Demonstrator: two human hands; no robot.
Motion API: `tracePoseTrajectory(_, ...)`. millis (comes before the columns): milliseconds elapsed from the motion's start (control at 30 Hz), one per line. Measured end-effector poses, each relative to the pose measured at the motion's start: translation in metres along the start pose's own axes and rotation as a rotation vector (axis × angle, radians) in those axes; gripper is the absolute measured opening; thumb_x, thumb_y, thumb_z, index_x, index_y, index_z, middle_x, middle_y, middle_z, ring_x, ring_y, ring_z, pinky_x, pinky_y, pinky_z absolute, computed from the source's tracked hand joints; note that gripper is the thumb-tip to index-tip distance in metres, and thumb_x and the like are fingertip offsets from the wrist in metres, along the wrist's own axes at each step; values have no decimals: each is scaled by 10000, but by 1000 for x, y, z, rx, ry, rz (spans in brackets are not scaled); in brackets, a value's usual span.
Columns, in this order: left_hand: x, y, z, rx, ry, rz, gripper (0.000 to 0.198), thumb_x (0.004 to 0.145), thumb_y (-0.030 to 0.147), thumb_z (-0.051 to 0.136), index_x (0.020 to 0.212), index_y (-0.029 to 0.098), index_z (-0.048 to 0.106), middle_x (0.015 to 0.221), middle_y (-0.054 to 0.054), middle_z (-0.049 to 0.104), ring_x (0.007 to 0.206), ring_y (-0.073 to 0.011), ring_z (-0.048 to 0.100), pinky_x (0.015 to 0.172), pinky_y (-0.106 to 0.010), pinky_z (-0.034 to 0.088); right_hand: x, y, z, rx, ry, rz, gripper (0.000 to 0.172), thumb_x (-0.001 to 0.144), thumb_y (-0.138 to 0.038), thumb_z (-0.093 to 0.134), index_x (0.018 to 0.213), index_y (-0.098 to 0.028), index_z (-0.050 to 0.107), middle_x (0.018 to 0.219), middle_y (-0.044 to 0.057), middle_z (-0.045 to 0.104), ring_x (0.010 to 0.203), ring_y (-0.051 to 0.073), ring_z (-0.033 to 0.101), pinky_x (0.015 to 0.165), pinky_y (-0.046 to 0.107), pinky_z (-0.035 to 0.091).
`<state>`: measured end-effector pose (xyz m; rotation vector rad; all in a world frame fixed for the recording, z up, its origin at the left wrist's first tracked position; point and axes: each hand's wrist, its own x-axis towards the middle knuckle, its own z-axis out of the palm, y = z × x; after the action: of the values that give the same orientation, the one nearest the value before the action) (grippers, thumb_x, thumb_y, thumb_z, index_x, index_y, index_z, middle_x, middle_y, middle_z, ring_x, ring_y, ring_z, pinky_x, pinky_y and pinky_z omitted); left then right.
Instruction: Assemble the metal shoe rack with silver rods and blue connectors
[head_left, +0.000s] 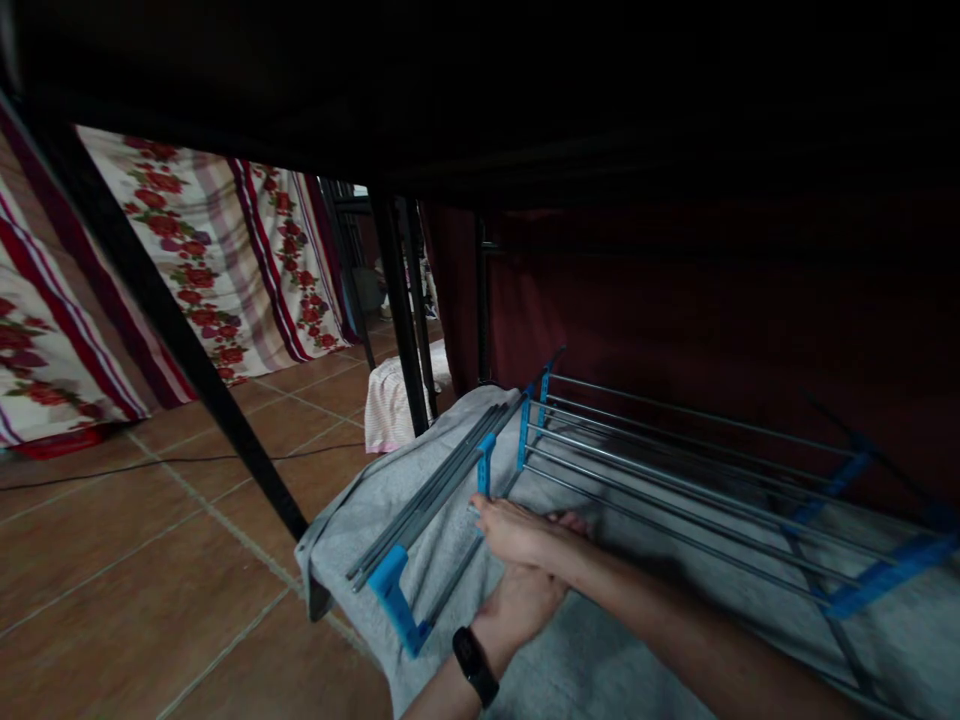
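Observation:
A rack [660, 464] of thin metal rods with blue plastic brackets lies on a grey cloth. Bundled rods [435, 500] run along its left side, between a blue corner bracket [397, 600] and a smaller blue bracket [484, 465]. My right hand [514, 532] crosses over my left wrist, its fingers closed at the lower end of the smaller bracket. Beneath it, my left hand [529, 600], with a black band [474, 665] on the wrist, has bent fingers beside the rods. My right arm covers most of those fingers, so what they grip is hidden.
Black metal posts [405, 310] and a dark overhead surface frame the space. A dark red cloth [675, 310] hangs behind the rack. Left of the grey cloth [337, 540] lies a tiled floor [135, 560] with a dark cable [225, 458]. Floral curtains [195, 250] hang beyond.

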<state>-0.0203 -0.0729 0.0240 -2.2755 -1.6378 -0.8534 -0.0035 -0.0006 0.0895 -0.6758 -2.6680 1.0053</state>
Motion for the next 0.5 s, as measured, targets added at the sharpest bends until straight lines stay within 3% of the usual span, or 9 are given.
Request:
tracePoseTrajectory(133,-42,-5,-6,-83,123,168,367,954,109,399,1195,248,638,1117,-75,726,1068,-198,676,956,-359,564,0,0,-3,-260,-65,-35,305,981,-292,392,1216,-238,578,956,108,736,862,258,693,704,339,474)
tracePoseTrajectory(200,-58,-16,-3,-108,322,2,318,933,85,410,1086,231,647,1124,-85,700,1087,-209,650,948,-411,552,5,2,-9,-301,-64,-33,339,1007,-322,327,1248,-226,544,969,112,733,878,261,699,705,337,475)
tracePoseTrajectory(267,-61,-34,2,-138,535,-348,263,925,104,430,1064,216,624,1126,-94,668,1098,-221,629,944,-443,538,9,4,-14,-316,-65,-8,351,1013,-343,313,1256,-215,532,997,118,729,911,263,700,725,336,480)
tracePoseTrajectory(333,-50,-54,7,-187,657,-644,279,915,170,483,1175,198,579,1185,-114,638,1144,-240,606,986,-467,512,11,7,-14,-341,-85,34,349,1012,-352,317,1235,-199,538,1018,126,727,928,260,700,736,332,483)
tracePoseTrajectory(367,-42,-64,9,-226,676,-726,343,905,213,515,1245,186,547,1239,-132,620,1190,-254,587,1024,-481,488,12,7,-14,-348,-98,54,348,1011,-353,319,1223,-192,543,1024,129,727,932,259,700,739,330,485)
tracePoseTrajectory(433,-23,-83,12,-335,663,-762,442,885,267,546,1317,176,513,1316,-149,595,1273,-272,541,1097,-490,426,12,8,-12,-349,-116,76,350,1011,-348,312,1203,-180,551,1021,134,729,933,259,700,738,330,487)
tracePoseTrajectory(500,-8,-97,15,-465,610,-713,424,871,266,530,1285,175,550,1292,-140,623,1267,-274,550,1114,-479,411,12,9,-11,-344,-118,80,361,1011,-342,301,1210,-172,548,1018,138,730,935,263,701,741,335,491)
